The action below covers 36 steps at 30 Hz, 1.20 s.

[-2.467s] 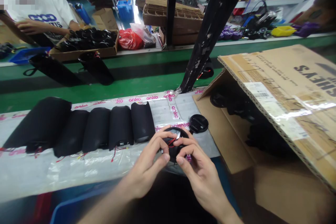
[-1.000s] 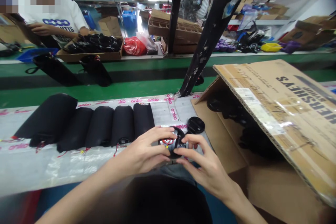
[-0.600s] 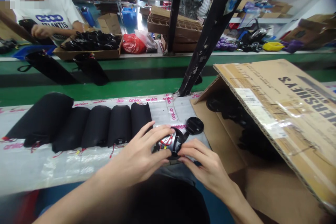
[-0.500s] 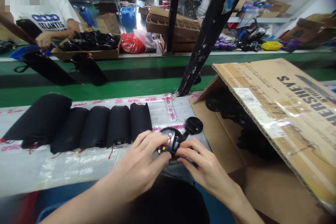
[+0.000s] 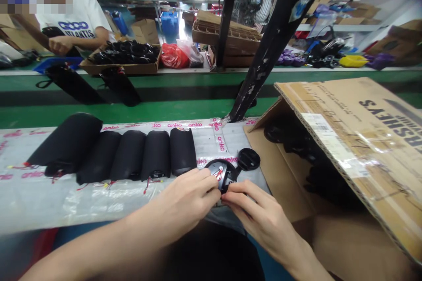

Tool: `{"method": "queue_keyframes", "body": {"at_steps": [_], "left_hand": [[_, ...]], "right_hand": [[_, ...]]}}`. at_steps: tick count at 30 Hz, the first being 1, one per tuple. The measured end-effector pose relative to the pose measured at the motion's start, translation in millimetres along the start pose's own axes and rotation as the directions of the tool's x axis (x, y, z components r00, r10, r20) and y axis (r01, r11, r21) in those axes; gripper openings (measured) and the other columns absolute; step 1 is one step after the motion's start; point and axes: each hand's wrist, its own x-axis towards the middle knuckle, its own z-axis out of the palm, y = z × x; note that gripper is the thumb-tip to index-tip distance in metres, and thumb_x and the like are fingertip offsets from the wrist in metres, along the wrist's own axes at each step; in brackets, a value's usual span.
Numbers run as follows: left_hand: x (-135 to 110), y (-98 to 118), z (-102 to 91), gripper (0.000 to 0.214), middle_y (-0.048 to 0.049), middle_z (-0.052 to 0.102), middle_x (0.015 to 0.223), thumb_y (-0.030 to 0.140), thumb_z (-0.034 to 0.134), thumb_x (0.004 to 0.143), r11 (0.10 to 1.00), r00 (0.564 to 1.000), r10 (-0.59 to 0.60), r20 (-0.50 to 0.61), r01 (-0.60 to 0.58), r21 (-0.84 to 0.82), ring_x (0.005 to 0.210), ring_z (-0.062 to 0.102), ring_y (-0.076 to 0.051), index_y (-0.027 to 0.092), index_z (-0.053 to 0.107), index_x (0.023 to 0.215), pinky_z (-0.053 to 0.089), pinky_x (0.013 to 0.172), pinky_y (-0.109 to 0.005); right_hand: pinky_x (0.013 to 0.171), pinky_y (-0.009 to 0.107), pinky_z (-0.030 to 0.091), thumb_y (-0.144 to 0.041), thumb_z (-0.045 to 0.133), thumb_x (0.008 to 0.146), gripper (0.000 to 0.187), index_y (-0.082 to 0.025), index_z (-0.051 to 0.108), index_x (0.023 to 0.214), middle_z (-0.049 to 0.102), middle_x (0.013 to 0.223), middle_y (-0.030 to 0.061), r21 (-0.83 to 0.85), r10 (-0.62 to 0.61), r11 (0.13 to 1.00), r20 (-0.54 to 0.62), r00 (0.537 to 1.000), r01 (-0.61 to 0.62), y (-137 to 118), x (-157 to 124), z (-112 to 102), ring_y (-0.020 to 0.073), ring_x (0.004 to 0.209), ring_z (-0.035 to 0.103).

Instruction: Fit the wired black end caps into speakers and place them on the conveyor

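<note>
Black cap [image 5: 228, 172], red wires [image 5: 218, 174] on its face, sits between both hands at the edge of the plastic sheet [image 5: 99, 205] in the head view. Left hand [image 5: 184, 195] curls, fingers against the cap's lower edge; right hand [image 5: 260, 216] pinches its lower rim. Second cap [image 5: 248, 159] lies just beyond; black cylinders [image 5: 156, 156] line up to the left.

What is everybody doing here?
A person is holding a round black disc with thin red wires in both hands. The left hand covers its near side, and the right hand pinches its lower edge. A second black disc lies beside it, next to a row of black cylindrical covers on a plastic-covered bench. An open cardboard box sits to the right. Farther back, a co-worker in a white T-shirt stands behind another bench.
</note>
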Motion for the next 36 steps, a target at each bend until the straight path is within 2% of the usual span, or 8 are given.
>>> {"method": "queue_keyframes", "body": {"at_steps": [6, 12, 18, 21, 25, 29, 32, 36], "left_hand": [[-4, -2, 1.7, 0.017, -0.0076, 0.067, 0.102, 0.011, 0.054, 0.110, 0.997, 0.998, -0.065, 0.025, 0.066, -0.041, 0.090, 0.065, -0.023, 0.015, 0.069, 0.104, 0.054, 0.078, -0.037], [-2, -6, 2.6, 0.016, -0.0073, 0.068, 0.104, 0.008, 0.057, 0.108, 0.977, 0.995, -0.092, 0.051, 0.099, -0.188, 0.096, 0.067, -0.023, 0.016, 0.069, 0.101, 0.056, 0.083, -0.036], [-1, -11, 4.9, 0.015, -0.0071, 0.068, 0.105, 0.007, 0.058, 0.106, 0.965, 0.995, -0.072, 0.072, 0.087, -0.246, 0.096, 0.066, -0.023, 0.016, 0.069, 0.102, 0.054, 0.084, -0.035], [0, -13, 4.2, 0.015, -0.0065, 0.068, 0.103, 0.006, 0.059, 0.105, 0.960, 0.996, -0.062, 0.072, 0.079, -0.268, 0.094, 0.065, -0.022, 0.016, 0.068, 0.101, 0.053, 0.082, -0.034], [2, -17, 2.5, 0.016, -0.0064, 0.067, 0.102, 0.005, 0.058, 0.105, 0.950, 0.995, -0.035, 0.093, 0.062, -0.305, 0.095, 0.066, -0.022, 0.016, 0.069, 0.102, 0.052, 0.082, -0.033], [5, -21, 2.5, 0.017, -0.0060, 0.068, 0.100, 0.009, 0.057, 0.108, 0.926, 0.993, 0.016, 0.113, 0.028, -0.375, 0.095, 0.066, -0.022, 0.016, 0.069, 0.100, 0.053, 0.082, -0.033], [6, -21, 2.1, 0.018, -0.0072, 0.068, 0.103, 0.010, 0.055, 0.110, 0.924, 0.995, -0.006, 0.095, 0.042, -0.380, 0.096, 0.066, -0.022, 0.016, 0.070, 0.103, 0.053, 0.083, -0.034], [5, -20, 0.1, 0.016, -0.0066, 0.069, 0.104, 0.012, 0.057, 0.109, 0.913, 0.997, -0.030, 0.065, 0.054, -0.404, 0.095, 0.067, -0.021, 0.018, 0.069, 0.102, 0.054, 0.081, -0.032]], "right_hand": [[0.081, 0.031, 0.062, -0.013, 0.064, 0.107, 0.016, -0.025, 0.066, 0.117, 0.067, 0.112, 0.0041, 0.022, 0.213, 0.976, 0.125, 0.969, -0.217, -3, 8, -5, 0.0190, 0.092, 0.075], [0.086, 0.031, 0.060, -0.009, 0.066, 0.103, 0.019, -0.027, 0.069, 0.108, 0.070, 0.111, 0.0018, 0.098, 0.217, 0.962, 0.297, 0.930, -0.255, 2, 22, -24, 0.0192, 0.098, 0.074], [0.081, 0.028, 0.055, -0.002, 0.070, 0.094, 0.023, -0.025, 0.068, 0.097, 0.072, 0.101, -0.0021, 0.206, 0.199, 0.939, 0.329, 0.923, -0.275, 7, 37, -33, 0.0150, 0.087, 0.070], [0.079, 0.027, 0.052, -0.004, 0.070, 0.097, 0.021, -0.025, 0.068, 0.094, 0.071, 0.097, -0.0033, 0.239, 0.219, 0.918, 0.361, 0.906, -0.317, 11, 38, -32, 0.0141, 0.085, 0.067], [0.078, 0.028, 0.051, -0.008, 0.068, 0.101, 0.018, -0.025, 0.065, 0.094, 0.069, 0.096, -0.0035, 0.259, 0.309, 0.866, 0.393, 0.866, -0.427, 8, 36, -28, 0.0141, 0.085, 0.064], [0.078, 0.029, 0.050, -0.009, 0.067, 0.101, 0.020, -0.025, 0.063, 0.089, 0.069, 0.091, -0.0030, 0.230, 0.436, 0.827, 0.311, 0.844, -0.512, -5, 34, -22, 0.0157, 0.085, 0.065], [0.078, 0.030, 0.054, -0.009, 0.067, 0.101, 0.017, -0.026, 0.063, 0.100, 0.069, 0.095, -0.0015, 0.191, 0.417, 0.862, 0.256, 0.872, -0.469, -7, 29, -20, 0.0168, 0.086, 0.067], [0.082, 0.032, 0.060, -0.012, 0.066, 0.105, 0.017, -0.026, 0.064, 0.115, 0.066, 0.111, 0.0059, 0.072, 0.124, 0.989, 0.119, 0.985, -0.133, 2, 18, -17, 0.0191, 0.094, 0.068]]}}
